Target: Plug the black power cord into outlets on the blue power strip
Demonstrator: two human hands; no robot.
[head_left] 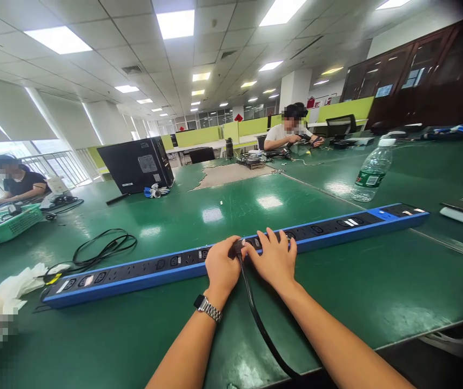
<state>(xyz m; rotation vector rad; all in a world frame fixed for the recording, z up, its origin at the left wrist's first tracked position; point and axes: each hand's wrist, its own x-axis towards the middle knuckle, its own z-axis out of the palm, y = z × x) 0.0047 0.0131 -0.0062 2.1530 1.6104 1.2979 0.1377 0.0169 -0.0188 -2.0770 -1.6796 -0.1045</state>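
Note:
A long blue power strip with a black socket face lies slantwise across the green table. Near its middle, my left hand is closed around a black plug at the socket face; whether the plug sits fully in a socket is hidden by my fingers. From the plug a thick black cable runs down towards the table's front edge. Just to the right, my right hand rests palm down on the strip with its fingers spread, its thumb close to the plug. Both hands cover part of the sockets.
A water bottle stands behind the strip's right half. At left are a coiled black cord, white crumpled paper and a green basket. A black computer case stands further back. Two people sit at the table's far sides.

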